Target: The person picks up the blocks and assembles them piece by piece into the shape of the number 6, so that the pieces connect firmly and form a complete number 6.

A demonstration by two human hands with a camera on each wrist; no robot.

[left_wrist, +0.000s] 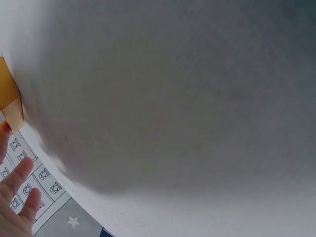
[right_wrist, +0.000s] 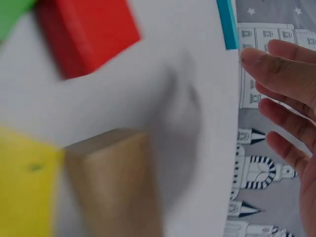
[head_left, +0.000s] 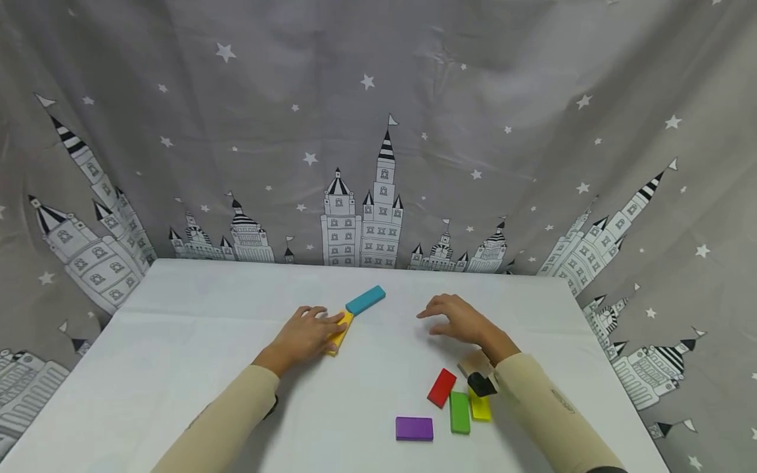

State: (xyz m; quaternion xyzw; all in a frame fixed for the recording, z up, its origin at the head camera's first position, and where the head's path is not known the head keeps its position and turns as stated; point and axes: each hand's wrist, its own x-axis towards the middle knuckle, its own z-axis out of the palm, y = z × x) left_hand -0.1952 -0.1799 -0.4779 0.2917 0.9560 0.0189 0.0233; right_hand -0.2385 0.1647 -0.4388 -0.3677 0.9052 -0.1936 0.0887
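My left hand (head_left: 304,336) pinches an orange-yellow block (head_left: 340,339) lying on the white table, thumb at its near end and fingers over its upper part. Touching or nearly touching that block's far end is a blue block (head_left: 365,300), set at an angle to it. In the left wrist view, only one end of the orange-yellow block (left_wrist: 9,86) shows at the left edge. My right hand (head_left: 455,320) hovers over the table, right of the blue block, its fingers relaxed with nothing between them.
Under and beside the right wrist lie a plain wooden block (head_left: 473,361), a red block (head_left: 441,388), a green block (head_left: 459,412) and a yellow block (head_left: 481,408). Left of them lies a purple block (head_left: 414,428). A grey castle-print curtain (head_left: 367,131) hangs behind the table.
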